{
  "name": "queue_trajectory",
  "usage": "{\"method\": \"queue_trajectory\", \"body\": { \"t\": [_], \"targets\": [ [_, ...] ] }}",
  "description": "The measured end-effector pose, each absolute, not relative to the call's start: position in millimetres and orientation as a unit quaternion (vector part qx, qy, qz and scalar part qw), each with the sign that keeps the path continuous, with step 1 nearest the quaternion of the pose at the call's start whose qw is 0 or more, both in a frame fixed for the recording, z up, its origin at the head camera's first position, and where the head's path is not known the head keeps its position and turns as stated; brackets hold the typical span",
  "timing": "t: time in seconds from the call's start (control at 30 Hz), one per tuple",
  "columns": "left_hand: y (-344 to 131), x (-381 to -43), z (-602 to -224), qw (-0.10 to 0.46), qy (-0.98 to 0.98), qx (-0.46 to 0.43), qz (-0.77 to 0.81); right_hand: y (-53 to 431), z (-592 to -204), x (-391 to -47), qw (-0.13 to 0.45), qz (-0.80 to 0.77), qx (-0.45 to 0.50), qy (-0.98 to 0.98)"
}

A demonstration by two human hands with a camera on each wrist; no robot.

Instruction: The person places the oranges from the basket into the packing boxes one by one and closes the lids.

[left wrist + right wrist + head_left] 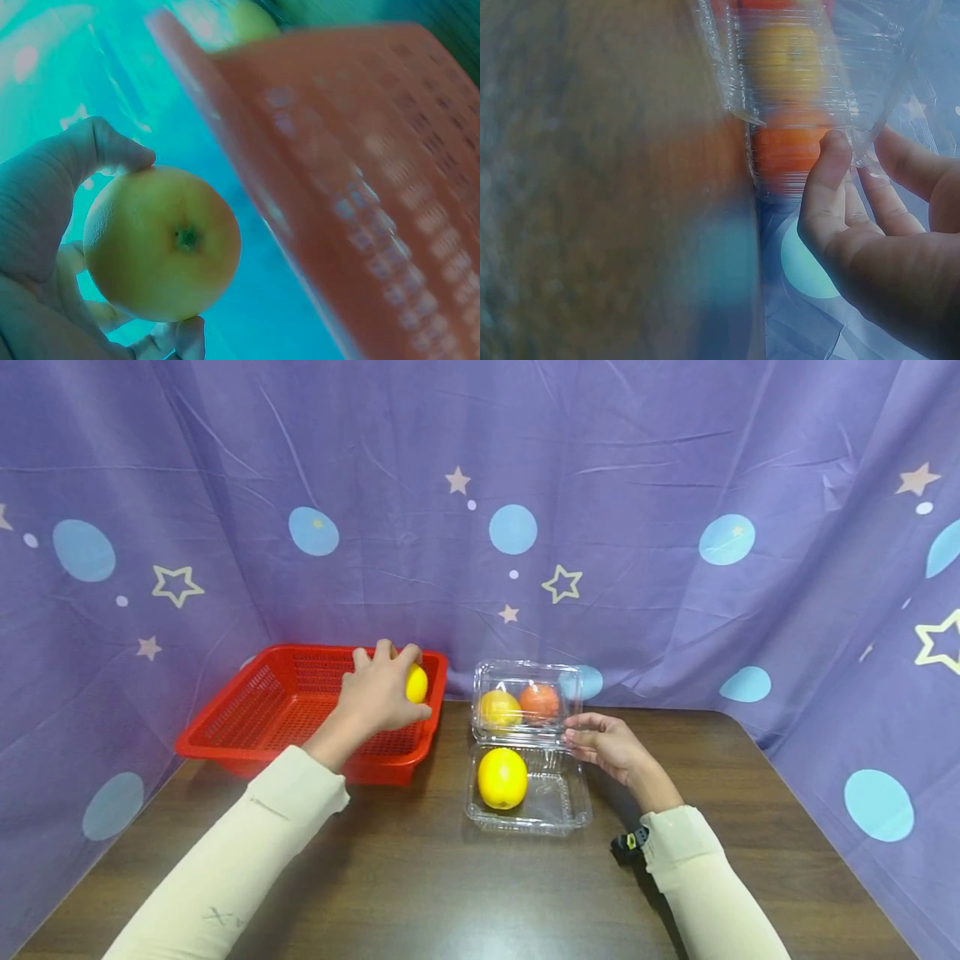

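Observation:
In the head view my left hand [381,689] is over the right side of the red basket [225,745], holding a yellow citrus fruit [416,683]. The left wrist view shows thumb and fingers round this fruit [161,244], its green stem end visible. My right hand [611,747] pinches the right edge of the raised lid of a clear plastic box [555,793]. One yellow fruit [502,778] sits in the left of its base. Through the lid appear another yellow fruit [500,708] and an orange-red fruit [538,702]; whether a second box holds them I cannot tell.
Both the basket and the box stand on a brown wooden table [450,893]. A purple curtain [420,527] with stars and blue dots hangs right behind them. The basket's raised rim lies just left of the box. A dark strap [628,843] is on my right wrist.

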State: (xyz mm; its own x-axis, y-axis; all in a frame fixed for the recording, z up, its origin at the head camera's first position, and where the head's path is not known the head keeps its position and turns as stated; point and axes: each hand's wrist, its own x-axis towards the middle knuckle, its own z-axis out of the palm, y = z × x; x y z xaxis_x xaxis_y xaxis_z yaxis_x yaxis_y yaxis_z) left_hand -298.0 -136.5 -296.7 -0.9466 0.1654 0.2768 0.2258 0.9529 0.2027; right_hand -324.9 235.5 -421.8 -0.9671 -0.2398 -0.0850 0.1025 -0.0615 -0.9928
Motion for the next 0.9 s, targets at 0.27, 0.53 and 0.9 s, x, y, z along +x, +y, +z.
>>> {"method": "queue_trajectory", "body": {
  "t": [0.27,0.53,0.9],
  "targets": [
    [-90.6,-282.0,-293.2,0.139,-0.975,-0.148,-0.093,236.1,-421.2,-324.7,0.119,-0.73,-0.055,0.671],
    [-56.8,-269.5,-302.5,0.14,-0.969,-0.194,-0.062,235.2,-420.7,-324.6,0.12,-0.73,-0.049,0.671],
    [-18.7,-259.9,-318.4,0.115,-0.964,-0.228,-0.07,235.2,-418.9,-323.6,0.119,-0.728,-0.033,0.674]
  ]
}}
